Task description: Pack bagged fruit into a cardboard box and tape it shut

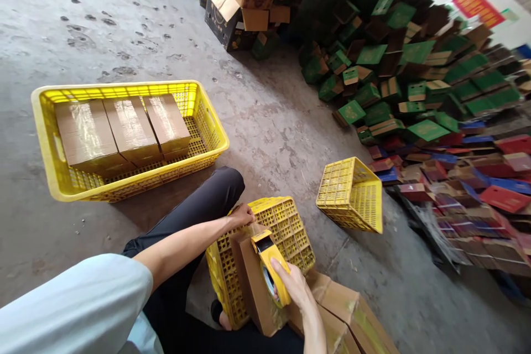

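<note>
My right hand (295, 283) is wrapped round a yellow tape dispenser (277, 274) with a roll of tape in it. The dispenser's head lies against the upper end of a brown cardboard box (253, 282), which leans on an upturned yellow basket (283, 221) before me. At that same end of the box my left hand (241, 215) is closed, with a strip of clear tape (254, 229) beside its fingers. What those fingers grip is hidden. More taped cardboard boxes (344, 310) lie to the right of my right hand.
On the left stands a yellow crate (136, 180) holding three taped boxes (131, 124). A smaller yellow basket (336, 188) lies on its side to the right. Large cartons (238, 16) and heaps of green boxes (415, 88) and red boxes (501, 199) fill the back and right.
</note>
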`<action>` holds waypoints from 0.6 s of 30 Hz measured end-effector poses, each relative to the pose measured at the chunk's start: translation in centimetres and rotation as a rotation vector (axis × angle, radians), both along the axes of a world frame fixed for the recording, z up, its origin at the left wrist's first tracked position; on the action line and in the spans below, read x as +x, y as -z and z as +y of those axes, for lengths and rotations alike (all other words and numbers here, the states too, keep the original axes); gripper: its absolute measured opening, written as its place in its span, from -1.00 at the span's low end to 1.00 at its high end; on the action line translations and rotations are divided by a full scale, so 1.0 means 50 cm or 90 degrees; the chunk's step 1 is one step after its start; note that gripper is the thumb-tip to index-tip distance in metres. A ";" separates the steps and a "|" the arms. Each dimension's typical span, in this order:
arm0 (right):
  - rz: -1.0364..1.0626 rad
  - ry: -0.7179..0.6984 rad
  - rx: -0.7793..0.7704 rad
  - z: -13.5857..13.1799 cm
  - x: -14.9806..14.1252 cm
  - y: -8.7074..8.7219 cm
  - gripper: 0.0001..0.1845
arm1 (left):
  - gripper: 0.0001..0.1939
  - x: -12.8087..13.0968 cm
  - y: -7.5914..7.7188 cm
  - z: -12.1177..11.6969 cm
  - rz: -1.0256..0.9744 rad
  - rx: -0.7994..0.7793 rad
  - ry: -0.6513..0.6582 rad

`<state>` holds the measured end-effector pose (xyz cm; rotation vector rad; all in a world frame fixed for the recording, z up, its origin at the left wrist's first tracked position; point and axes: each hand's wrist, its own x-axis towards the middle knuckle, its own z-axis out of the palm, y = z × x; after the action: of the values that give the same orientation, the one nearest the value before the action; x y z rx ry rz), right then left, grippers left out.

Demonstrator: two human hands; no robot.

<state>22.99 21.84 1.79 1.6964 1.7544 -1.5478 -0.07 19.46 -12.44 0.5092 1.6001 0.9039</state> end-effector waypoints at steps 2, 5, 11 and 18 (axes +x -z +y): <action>-0.010 -0.002 -0.008 0.005 -0.003 0.006 -0.44 | -0.86 0.005 0.005 0.003 0.009 -0.023 -0.004; -0.024 -0.008 -0.014 0.010 -0.006 0.008 -0.46 | -0.82 0.015 0.010 0.003 0.008 -0.038 -0.008; -0.010 0.004 -0.020 0.005 -0.015 -0.004 -0.48 | -0.81 0.043 0.007 -0.010 0.007 -0.053 -0.007; -0.009 0.019 -0.009 0.000 -0.016 -0.004 -0.48 | -0.90 0.059 0.000 -0.034 0.011 -0.017 0.034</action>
<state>22.17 21.84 2.01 1.7301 1.7145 -1.5540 2.89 17.77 -12.44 0.5400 1.6054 0.8393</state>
